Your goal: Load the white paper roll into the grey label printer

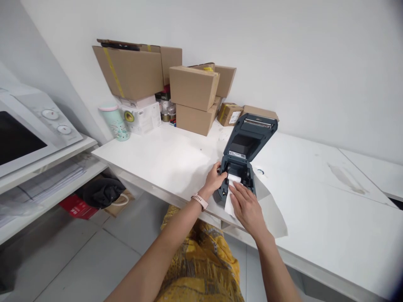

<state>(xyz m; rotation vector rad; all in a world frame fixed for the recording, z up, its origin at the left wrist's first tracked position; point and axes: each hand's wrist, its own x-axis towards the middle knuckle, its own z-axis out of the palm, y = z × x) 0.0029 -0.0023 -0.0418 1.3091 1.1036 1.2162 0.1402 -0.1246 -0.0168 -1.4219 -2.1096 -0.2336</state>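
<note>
The paper strip [230,199] could skew if the right hand [247,206] (whether its grip pinches, I cannot tell) drags unevenly, while the left hand [213,181] clasps the printer [238,158].

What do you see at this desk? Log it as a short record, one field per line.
Left hand: at the left side of a dark printer
Right hand: fingers on a white paper strip
Printer lid: raised
Left wrist: pink band
Near wall: cardboard boxes
Far left: white microwave
</note>
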